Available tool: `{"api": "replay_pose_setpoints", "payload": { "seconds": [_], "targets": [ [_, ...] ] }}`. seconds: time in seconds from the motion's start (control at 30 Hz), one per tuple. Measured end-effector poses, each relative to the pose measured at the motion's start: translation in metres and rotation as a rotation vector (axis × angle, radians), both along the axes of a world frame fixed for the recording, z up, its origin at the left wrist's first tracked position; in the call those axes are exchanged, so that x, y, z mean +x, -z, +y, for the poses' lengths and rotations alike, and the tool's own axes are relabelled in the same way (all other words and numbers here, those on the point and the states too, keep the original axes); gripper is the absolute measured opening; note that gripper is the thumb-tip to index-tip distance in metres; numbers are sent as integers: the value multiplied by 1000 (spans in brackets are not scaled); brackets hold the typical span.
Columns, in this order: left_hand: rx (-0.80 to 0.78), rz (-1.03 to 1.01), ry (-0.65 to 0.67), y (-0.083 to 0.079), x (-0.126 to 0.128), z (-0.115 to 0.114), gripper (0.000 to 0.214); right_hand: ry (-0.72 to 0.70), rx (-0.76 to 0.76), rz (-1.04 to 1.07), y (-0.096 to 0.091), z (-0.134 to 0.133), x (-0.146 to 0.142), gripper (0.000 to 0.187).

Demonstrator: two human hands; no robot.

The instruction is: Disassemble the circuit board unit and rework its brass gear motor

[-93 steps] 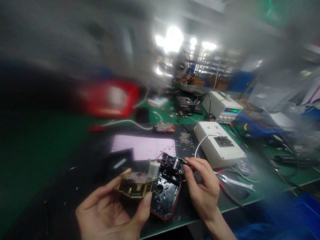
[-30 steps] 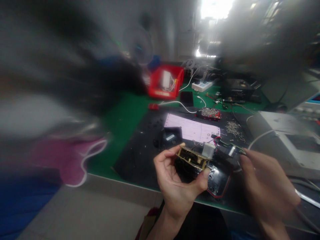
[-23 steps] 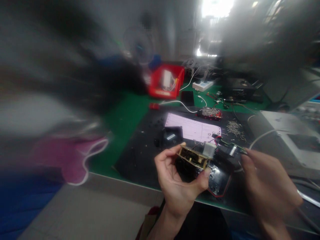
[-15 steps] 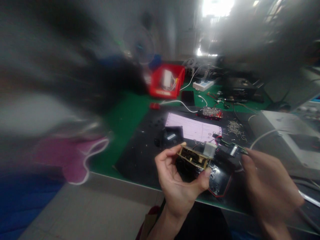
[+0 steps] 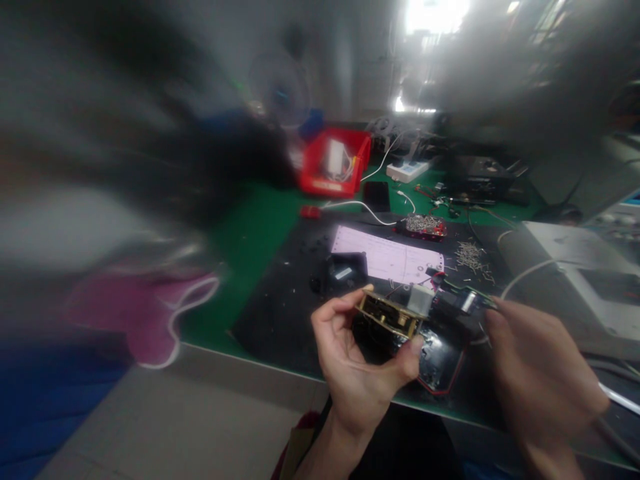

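Note:
My left hand (image 5: 357, 363) grips a brass-coloured gearbox block (image 5: 387, 315) between thumb and fingers, with a small silver motor (image 5: 420, 298) fixed to its right end. Thin wires run from the motor to a small dark circuit part (image 5: 463, 301), which my right hand (image 5: 537, 370) pinches at its right end. Both hands hover just above a black shell with a red rim (image 5: 440, 357) lying on the dark mat near the table's front edge.
A pink sheet (image 5: 387, 257) lies on the black mat (image 5: 280, 300), a small black block (image 5: 343, 272) beside it. Loose screws (image 5: 467, 257), a red tray of screws (image 5: 423, 227), a red bin (image 5: 335, 162), a phone (image 5: 375, 195) and a white box (image 5: 575, 273) surround it. A pink mask (image 5: 150, 313) hangs at left.
Since three seconds ago my view has swung left, so the hands sit further right. In the last second the hands and parts have hardly moved.

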State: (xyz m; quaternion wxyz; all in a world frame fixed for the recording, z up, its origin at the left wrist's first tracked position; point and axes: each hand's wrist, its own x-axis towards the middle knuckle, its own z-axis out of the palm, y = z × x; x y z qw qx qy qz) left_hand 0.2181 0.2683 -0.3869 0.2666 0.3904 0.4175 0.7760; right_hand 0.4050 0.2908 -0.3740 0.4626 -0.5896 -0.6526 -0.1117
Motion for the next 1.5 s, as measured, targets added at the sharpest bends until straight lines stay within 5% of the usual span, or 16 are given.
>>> {"api": "replay_pose_setpoints", "payload": {
  "seconds": [1.5],
  "targets": [
    [-20,23,-3,1,-1,-1,78,0,-9,-2,0,-2,2,27]
  ]
}}
